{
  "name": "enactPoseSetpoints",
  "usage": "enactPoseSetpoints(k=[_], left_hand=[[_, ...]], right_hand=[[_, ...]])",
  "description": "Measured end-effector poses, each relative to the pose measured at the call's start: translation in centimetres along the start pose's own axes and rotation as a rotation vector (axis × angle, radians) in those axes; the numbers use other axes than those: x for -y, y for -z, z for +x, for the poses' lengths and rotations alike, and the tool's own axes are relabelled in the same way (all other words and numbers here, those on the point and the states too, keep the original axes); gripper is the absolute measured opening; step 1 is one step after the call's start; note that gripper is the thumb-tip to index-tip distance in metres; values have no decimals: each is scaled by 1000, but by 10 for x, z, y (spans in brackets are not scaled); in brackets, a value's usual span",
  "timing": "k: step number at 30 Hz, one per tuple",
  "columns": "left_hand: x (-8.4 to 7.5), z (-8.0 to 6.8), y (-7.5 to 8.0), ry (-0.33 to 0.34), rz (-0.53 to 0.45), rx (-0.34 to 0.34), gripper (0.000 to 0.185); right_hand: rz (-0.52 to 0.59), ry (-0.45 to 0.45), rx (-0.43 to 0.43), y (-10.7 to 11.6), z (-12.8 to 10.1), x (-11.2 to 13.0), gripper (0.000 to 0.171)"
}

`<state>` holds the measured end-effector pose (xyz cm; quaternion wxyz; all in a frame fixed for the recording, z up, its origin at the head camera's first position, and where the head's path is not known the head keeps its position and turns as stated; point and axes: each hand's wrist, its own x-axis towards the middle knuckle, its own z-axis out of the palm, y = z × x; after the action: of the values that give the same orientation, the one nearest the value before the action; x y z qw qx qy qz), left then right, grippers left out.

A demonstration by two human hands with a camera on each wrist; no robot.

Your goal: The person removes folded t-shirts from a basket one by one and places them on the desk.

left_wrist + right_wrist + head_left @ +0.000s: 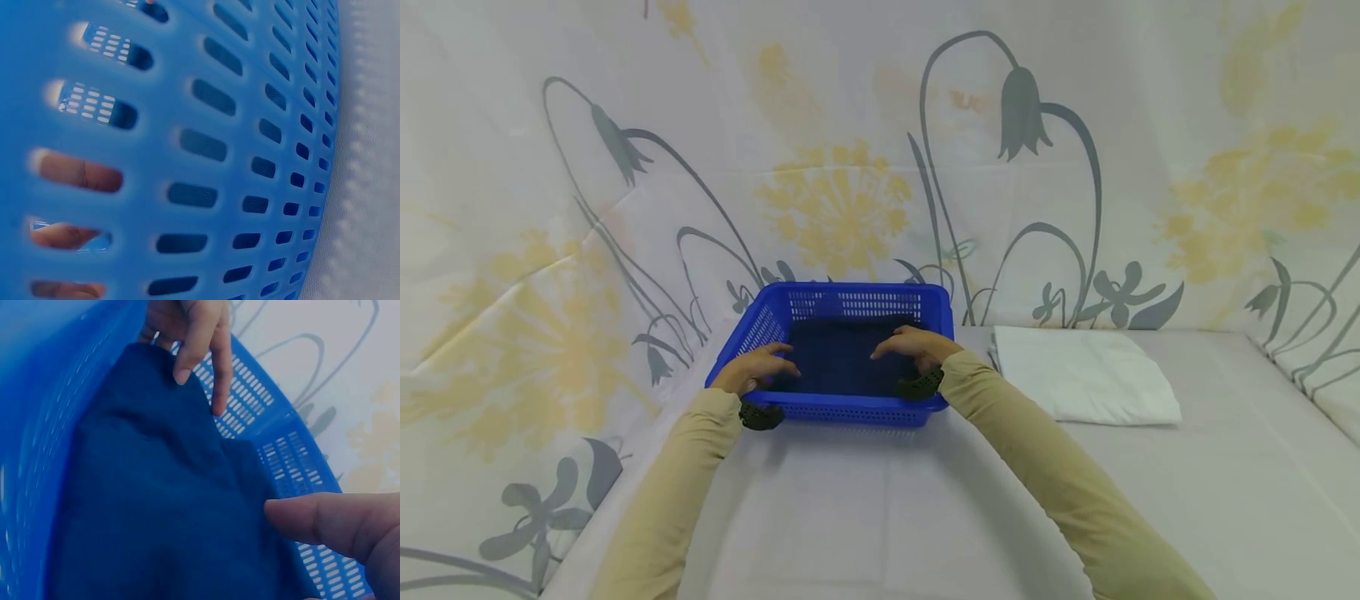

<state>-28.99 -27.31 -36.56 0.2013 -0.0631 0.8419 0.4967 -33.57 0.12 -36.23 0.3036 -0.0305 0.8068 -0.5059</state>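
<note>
Nearest the viewer, two arms in tan sleeves reach forward over a pale covered table (865, 517), each wrist carrying a small black camera. The left hand (752, 369) lies over the near left corner of a blue basket (850, 411), its fingers loosely extended and pointing inward over the dark blue cloth (838, 358) inside; whether they actually pinch the cloth cannot be told from the head view. The left wrist view shows only the basket's slotted wall pressed close, with fingers (78, 175) glimpsed through the slots. The right hand (913, 346) reaches in over the near right side, fingers relaxed and spread above the cloth. In the right wrist view its thumb (325, 522) hovers just above the cloth's right edge without clearly gripping it, while the left hand's fingertips (197, 356) touch the cloth's far edge near the basket's perforated wall.

The cloth lies flat across the bottom of the basket, which sits on the table against the far backdrop. Just to the right of the basket lies a folded white cloth (1086, 375). Beyond, a floral curtain (850, 150) with grey bellflowers and yellow blooms hangs as the far wall.
</note>
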Motion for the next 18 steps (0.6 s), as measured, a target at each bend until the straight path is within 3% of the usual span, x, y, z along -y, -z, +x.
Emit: enactPoseSetpoints(k=[13,18], left_hand=[[-1,-3,-2,20,-106,28,75],[0,-4,-1,10,-110,17,73]], right_hand=[[-48,73,33,0,-1,-2,60],[-79,87,41,0,-5,-2,58]])
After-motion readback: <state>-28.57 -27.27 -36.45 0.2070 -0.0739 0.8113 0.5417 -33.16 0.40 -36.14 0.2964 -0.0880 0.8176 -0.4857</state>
